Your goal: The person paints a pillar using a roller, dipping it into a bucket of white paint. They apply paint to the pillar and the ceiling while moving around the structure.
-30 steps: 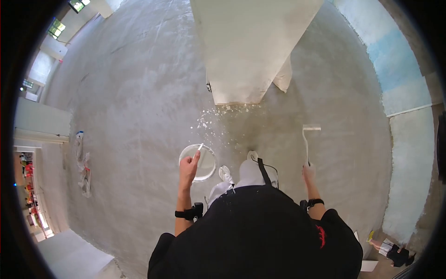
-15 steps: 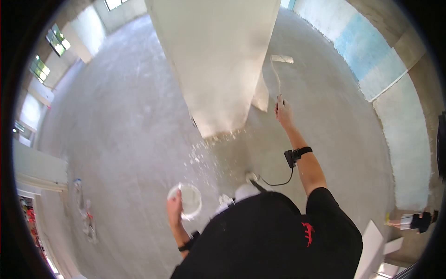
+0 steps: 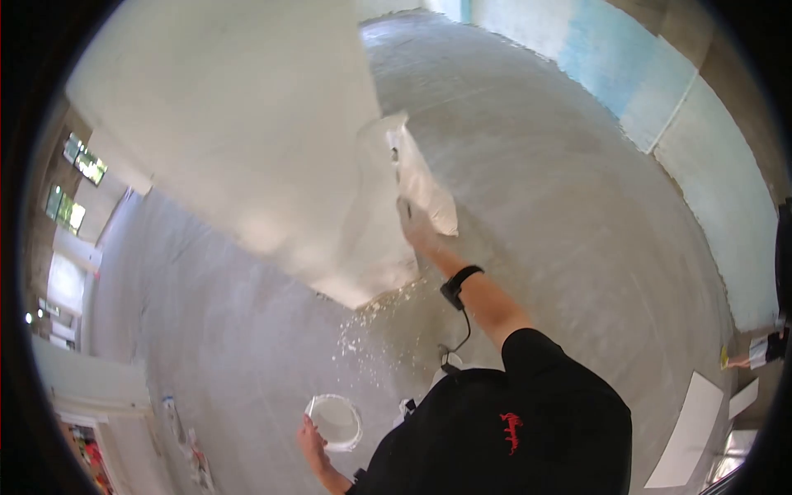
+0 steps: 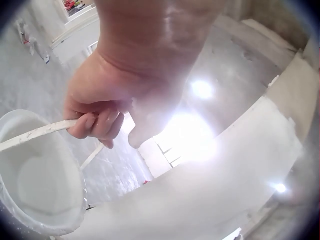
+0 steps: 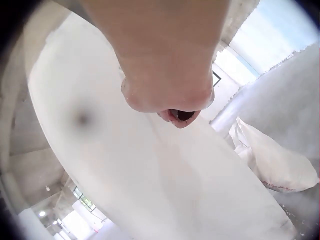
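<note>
My left hand (image 3: 313, 445) is curled round the white handle (image 4: 40, 132) of a round white bucket (image 3: 337, 422), low in the head view. Pale material lies inside the bucket (image 4: 47, 187) in the left wrist view. Reaching forward, my right hand (image 3: 419, 229) grips the roller's handle beside the pale pillar (image 3: 247, 140). In the right wrist view only the handle's dark end (image 5: 185, 115) shows under the hand (image 5: 165, 85); the roller head cannot be made out. A slightly darker streak marks the pillar face (image 5: 175, 165).
A whitish sack (image 3: 433, 198) leans by the pillar's right side. White flecks (image 3: 355, 342) are scattered on the floor at its base. Pale boards (image 3: 686, 433) lie at the lower right, near another person (image 3: 757, 353). Plastic-wrapped things (image 3: 196, 458) lie at lower left.
My right hand has swung forward and left with the roller, from low beside my body to the pillar. The view has turned, and the left hand still holds the bucket.
</note>
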